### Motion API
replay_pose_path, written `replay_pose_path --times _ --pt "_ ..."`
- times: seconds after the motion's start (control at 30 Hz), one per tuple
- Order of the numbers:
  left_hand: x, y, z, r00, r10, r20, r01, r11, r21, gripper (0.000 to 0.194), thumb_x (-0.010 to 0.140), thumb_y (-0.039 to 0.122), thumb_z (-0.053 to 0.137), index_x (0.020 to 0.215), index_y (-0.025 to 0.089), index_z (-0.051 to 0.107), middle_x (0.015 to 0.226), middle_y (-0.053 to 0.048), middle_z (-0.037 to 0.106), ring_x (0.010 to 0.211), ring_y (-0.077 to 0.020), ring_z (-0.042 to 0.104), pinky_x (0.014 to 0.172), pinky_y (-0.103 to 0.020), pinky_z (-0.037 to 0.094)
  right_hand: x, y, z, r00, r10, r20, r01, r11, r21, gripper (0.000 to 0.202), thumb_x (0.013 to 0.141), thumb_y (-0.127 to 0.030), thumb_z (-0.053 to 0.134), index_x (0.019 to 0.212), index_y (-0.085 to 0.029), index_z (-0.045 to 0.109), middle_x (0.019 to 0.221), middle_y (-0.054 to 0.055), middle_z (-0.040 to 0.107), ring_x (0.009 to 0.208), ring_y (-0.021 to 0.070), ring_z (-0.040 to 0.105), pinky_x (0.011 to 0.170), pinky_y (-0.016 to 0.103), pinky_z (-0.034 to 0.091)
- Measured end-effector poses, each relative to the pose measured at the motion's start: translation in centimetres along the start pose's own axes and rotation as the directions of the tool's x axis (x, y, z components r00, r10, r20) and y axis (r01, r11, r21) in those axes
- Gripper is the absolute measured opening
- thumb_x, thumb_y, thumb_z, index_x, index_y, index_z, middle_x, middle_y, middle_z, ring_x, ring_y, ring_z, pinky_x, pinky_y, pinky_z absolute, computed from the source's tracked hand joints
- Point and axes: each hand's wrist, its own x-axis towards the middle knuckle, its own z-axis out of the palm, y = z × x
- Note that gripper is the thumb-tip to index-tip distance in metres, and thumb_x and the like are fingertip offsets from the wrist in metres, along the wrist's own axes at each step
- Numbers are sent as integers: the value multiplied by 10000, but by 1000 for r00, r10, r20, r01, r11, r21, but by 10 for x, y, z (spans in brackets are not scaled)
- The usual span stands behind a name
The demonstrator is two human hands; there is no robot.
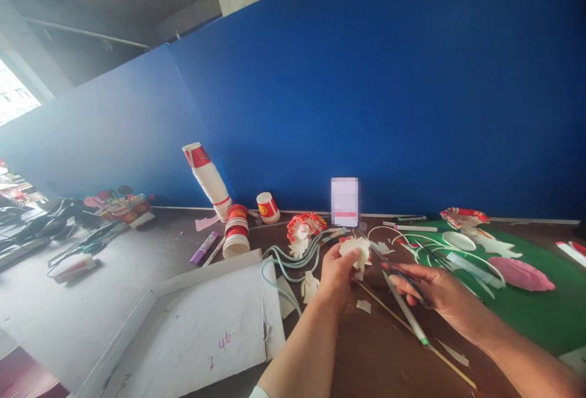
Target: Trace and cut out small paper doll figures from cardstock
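Observation:
My left hand (335, 277) is closed on a whitish cut paper piece (351, 251) with an uneven, petal-like edge. In my right hand (442, 297) is a pair of dark-handled scissors (414, 288), its blades pointing toward the paper piece. Whether the blades touch the paper, I cannot tell. Below the scissors lie a white pen with a green end (407, 311) and a thin wooden stick (442, 358). A small paper scrap (364, 306) rests on the brown table between my hands. Beyond my left hand sits a red-and-white cut paper cup flower (304, 230).
A white box lid (206, 325) lies at left, beside a pale cable (293, 257). Behind it lean stacked paper cups (210, 184), with an upturned cup (268, 207) nearby. On the right, a green mat (526, 325) holds a pink object (522, 273). A blue partition (389, 80) stands behind.

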Motion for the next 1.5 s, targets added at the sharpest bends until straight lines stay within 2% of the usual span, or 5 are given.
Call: replay_pose_path --times 0.6,0.83,0.97,1.2,1.5 --pt "-2 7 1 1000 -24 -5 24 1000 9 424 612 335 846 952 139 686 880 -77 696 705 -147 627 660 -268 495 1 5 -7 995 -8 101 14 998 -60 425 811 -643 598 897 -255 747 726 -18 578 625 130 446 627 241 409" --pt "-1 6 2 999 -21 -26 21 1000 1 463 583 348 865 954 135 687 883 -82 696 701 -148 627 643 -260 499 0 3 -5 997 -17 73 26 993 -118 459 806 -656 590 954 -257 763 704 -5 599 616 141 469 617 247 427" --pt "1 4 0 1000 -20 -23 20 1000 4 466 584 358 861 956 138 686 868 -77 695 685 -151 628 634 -267 493 -4 -6 0 999 -26 28 28 996 -87 508 791 -667 596 1051 -267 771 690 -3 592 598 141 462 610 253 443" --pt "0 2 -1 1000 -6 -15 6 1000 3 458 599 373 855 961 150 686 881 -75 696 693 -149 633 641 -268 484 -5 -18 7 998 -14 -61 11 999 -39 564 691 -678 667 1024 -242 799 625 0 599 542 134 459 565 259 467" --pt "3 2 2 992 56 -111 -61 997 -44 428 571 340 854 879 168 613 772 -19 658 594 -113 586 583 -246 458 6 8 5 959 53 -280 -30 996 89 586 643 -630 746 1065 -227 792 715 37 696 614 168 567 578 261 493"
